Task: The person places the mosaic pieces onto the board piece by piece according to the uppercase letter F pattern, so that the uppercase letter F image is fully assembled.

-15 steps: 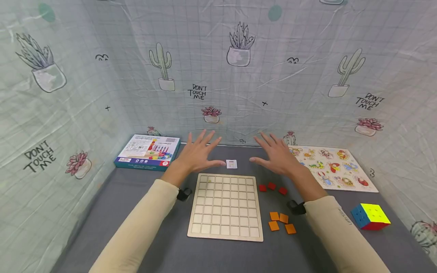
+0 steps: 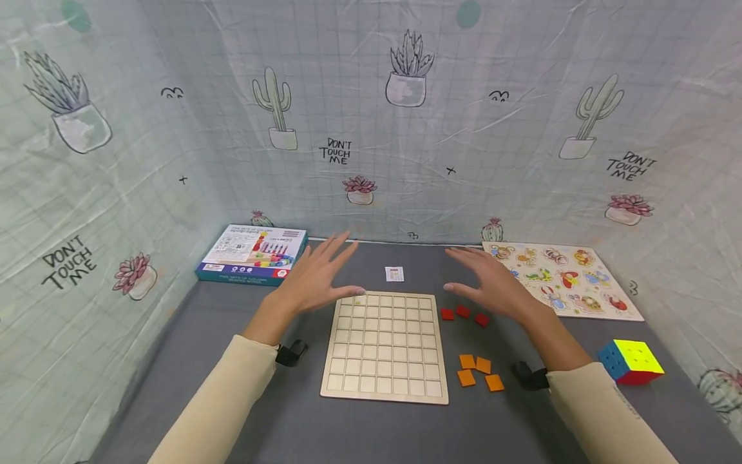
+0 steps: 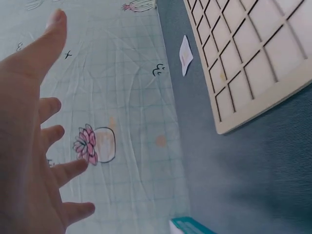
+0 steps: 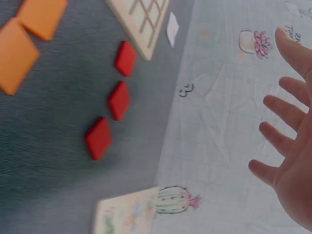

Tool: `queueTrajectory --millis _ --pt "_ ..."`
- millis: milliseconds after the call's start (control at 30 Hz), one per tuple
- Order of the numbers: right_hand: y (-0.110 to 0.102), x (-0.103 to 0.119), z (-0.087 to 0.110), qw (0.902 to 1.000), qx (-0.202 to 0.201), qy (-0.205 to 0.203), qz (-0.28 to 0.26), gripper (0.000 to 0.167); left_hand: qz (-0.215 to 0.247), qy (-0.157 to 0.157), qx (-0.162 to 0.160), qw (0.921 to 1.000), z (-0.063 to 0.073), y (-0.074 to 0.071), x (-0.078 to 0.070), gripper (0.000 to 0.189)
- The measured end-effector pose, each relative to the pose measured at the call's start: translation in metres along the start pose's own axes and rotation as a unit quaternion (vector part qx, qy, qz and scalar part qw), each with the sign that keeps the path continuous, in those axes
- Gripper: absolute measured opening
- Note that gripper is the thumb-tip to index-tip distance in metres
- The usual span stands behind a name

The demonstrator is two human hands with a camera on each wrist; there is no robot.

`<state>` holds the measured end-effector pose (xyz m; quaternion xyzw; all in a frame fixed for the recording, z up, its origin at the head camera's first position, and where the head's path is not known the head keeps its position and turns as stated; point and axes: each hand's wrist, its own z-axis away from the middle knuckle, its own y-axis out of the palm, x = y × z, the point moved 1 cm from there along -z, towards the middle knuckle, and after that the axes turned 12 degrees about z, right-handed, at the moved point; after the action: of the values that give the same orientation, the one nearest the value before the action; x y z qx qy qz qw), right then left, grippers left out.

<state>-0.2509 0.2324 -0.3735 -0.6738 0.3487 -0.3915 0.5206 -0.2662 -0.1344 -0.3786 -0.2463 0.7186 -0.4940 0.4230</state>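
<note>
Both hands are held above the table with fingers spread and nothing in them. The left hand [image 2: 307, 277] hovers by the far left corner of a wooden grid board [image 2: 384, 348], its thumb over the board's far edge. Beyond the red tiles [image 2: 462, 311] is the right hand [image 2: 493, 283], its thumb pointing inward. Several orange tiles [image 2: 467, 361] lie to the right of the board. Between the hands, past the board, lies a small printed white card [image 2: 395, 274]. In the right wrist view the red tiles [image 4: 118, 101] lie apart from the fingers.
A boxed toy set [image 2: 252, 254] lies at the back left. At the back right is a puzzle board with insect pictures [image 2: 565, 277]. A cube puzzle [image 2: 630, 362] stands at the right. Patterned cloth [image 2: 371, 129] walls the table's back and sides.
The hands have moved apart and nearer the person, the left to the left and the right to the right. The tiles and board stay in place; the view has tilted slightly.
</note>
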Motion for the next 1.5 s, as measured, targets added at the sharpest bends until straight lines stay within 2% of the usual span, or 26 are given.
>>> queueTrajectory --millis 200,400,667,867,1167,1500 --pt "0.016 -0.004 0.017 0.9995 0.001 0.008 -0.032 0.065 0.044 -0.012 0.009 0.9989 0.02 0.011 0.005 0.092" --pt "0.038 -0.009 0.026 0.9987 0.005 0.01 -0.05 0.052 0.066 -0.019 0.026 0.9973 0.038 0.023 0.009 0.087" --pt "0.06 -0.015 0.029 0.9966 0.028 0.006 -0.077 0.042 0.096 -0.043 0.079 0.9913 0.056 0.042 0.011 0.077" --pt "0.071 -0.018 0.028 0.9952 0.041 0.003 -0.089 0.039 0.117 -0.067 0.122 0.9833 0.066 0.054 0.015 0.071" --pt "0.079 -0.022 0.025 0.9953 0.05 0.006 -0.083 0.035 0.149 -0.081 0.158 0.9728 0.075 0.062 0.015 0.07" --pt "0.085 -0.027 0.018 0.9961 0.063 0.026 -0.056 0.03 0.14 -0.08 0.165 0.9729 0.076 0.065 0.018 0.07"
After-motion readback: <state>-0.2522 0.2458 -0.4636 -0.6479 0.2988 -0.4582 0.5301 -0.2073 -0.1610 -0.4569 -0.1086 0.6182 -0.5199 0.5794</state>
